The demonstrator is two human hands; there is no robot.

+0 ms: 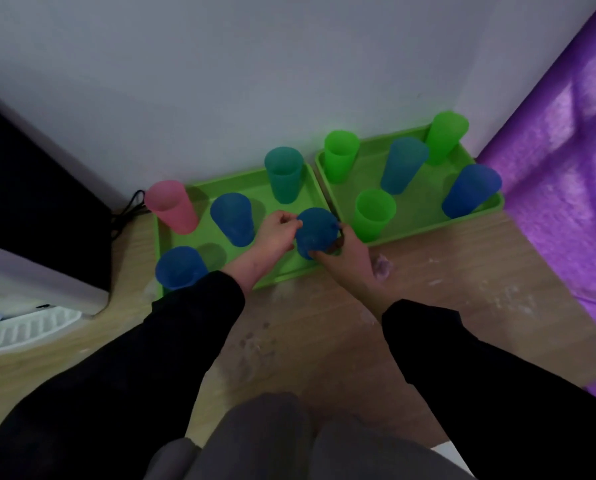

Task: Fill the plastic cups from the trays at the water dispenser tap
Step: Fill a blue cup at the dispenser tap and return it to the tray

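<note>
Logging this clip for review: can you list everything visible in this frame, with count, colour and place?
Trays: two, green, side by side on the floor against the wall.
Cups on left tray: five; pink cup far left, blue cup middle, teal cup at back, blue cup front left, blue cup front right, held.
Cups on right tray: five; green; blue.
Water dispenser: one, white and dark, far left.
Black cable: one, beside the dispenser.
Purple mat: one, right.
Wall: white, behind.
Floor: wood.
Left hand, right hand: black sleeves, both gripping the front-right blue cup.
</note>
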